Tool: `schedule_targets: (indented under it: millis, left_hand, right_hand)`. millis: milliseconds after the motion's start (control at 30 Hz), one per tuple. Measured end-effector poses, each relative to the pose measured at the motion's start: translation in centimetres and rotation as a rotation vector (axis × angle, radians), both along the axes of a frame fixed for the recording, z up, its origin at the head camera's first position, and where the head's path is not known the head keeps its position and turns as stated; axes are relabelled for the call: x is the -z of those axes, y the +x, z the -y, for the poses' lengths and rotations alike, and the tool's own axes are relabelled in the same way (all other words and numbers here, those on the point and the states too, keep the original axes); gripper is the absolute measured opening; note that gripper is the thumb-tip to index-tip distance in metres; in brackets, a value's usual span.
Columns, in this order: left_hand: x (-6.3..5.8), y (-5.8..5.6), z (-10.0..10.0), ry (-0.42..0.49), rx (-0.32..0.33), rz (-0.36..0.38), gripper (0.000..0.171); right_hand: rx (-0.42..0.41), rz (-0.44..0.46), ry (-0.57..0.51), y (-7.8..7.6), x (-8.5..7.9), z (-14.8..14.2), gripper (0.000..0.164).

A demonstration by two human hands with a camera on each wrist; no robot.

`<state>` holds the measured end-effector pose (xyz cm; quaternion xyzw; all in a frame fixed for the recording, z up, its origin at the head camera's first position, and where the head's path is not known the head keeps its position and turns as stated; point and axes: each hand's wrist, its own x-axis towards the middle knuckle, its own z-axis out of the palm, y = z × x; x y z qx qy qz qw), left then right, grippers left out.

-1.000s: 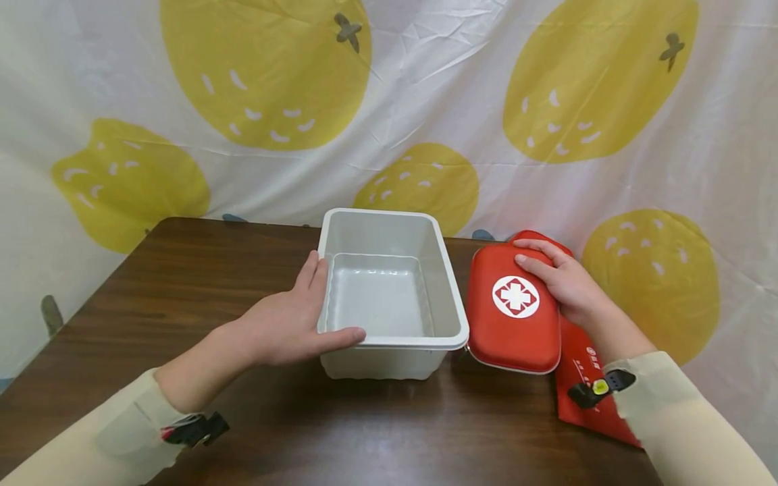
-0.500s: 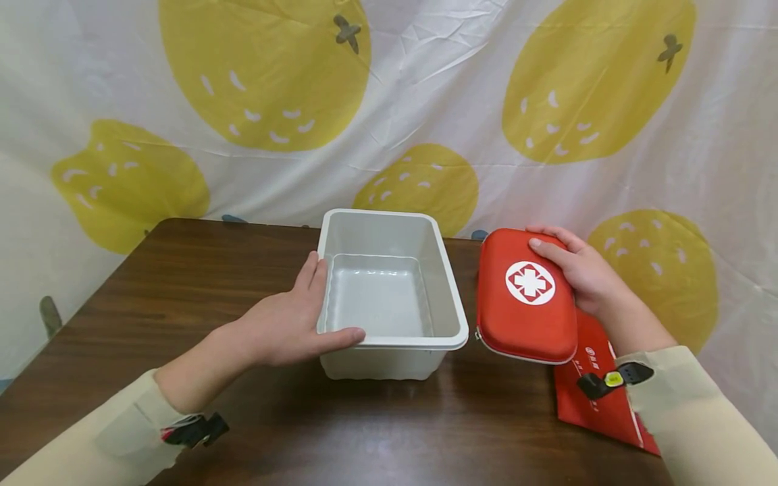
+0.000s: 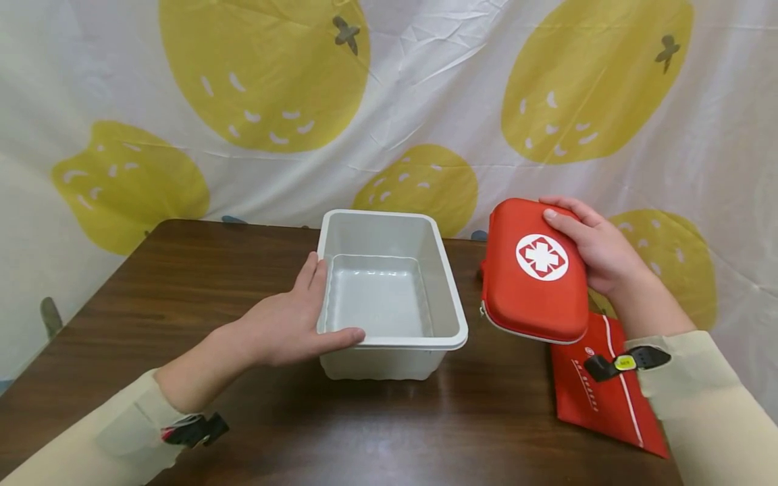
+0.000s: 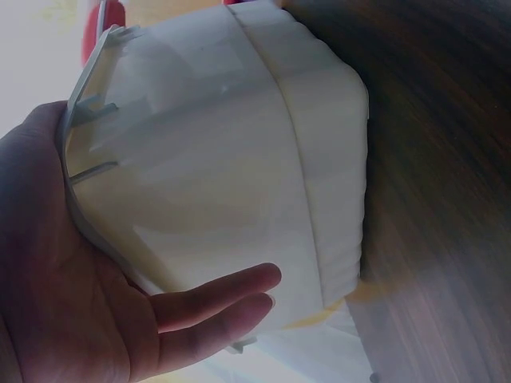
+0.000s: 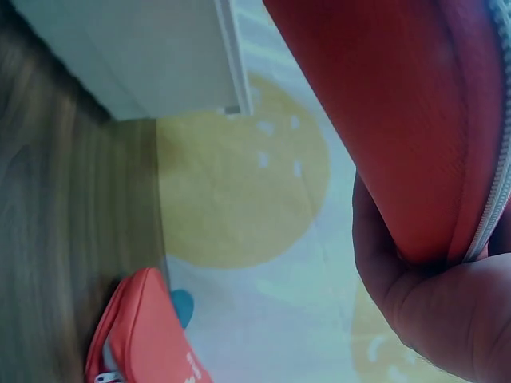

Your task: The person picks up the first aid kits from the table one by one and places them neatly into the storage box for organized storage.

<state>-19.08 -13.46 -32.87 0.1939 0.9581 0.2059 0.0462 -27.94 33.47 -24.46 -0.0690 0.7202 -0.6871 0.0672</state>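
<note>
My right hand grips the upper right edge of a red zippered first-aid case, thumb on its front face near the white cross emblem. The case hangs tilted above the table, right of a pale grey plastic bin. At the bin's near left corner rests my left hand: the thumb lies over the front rim, and the fingers reach along the left side. In the left wrist view two straight fingers lie against the bin's outer wall. The bin's inside shows only its bare floor.
On the dark wood table, a flat red pouch with a white stripe lies under the right forearm. The right wrist view shows a red zippered pouch near the table edge. A lemon-print curtain hangs behind the table.
My right hand has lifted the first-aid case up and a little to the right, uncovering more of the red pouch below. My left hand and the bin have stayed in place.
</note>
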Motion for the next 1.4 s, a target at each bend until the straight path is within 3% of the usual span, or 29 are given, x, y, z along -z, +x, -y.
schedule_targets:
  millis: [367, 667, 1067, 1400]
  left_hand:
    - [0.1, -0.1, -0.2, 0.007, -0.003, -0.001, 0.135]
    - [0.0, 0.0, -0.3, 0.013, 0.002, -0.005, 0.135]
    - [0.0, 0.1, -0.3, 0.019, -0.010, 0.002, 0.137]
    - [0.1, 0.2, -0.3, 0.003, -0.010, 0.002, 0.137]
  right_hand:
    - [0.025, -0.037, 0.016, -1.3, -2.2, 4.5, 0.043]
    - [-0.031, -0.055, 0.002, -3.1, -2.8, 9.3, 0.040]
    - [-0.065, -0.061, 0.015, -5.3, -2.7, 15.8, 0.048]
    - [-0.086, -0.067, -0.001, -6.6, -1.7, 20.3, 0.043]
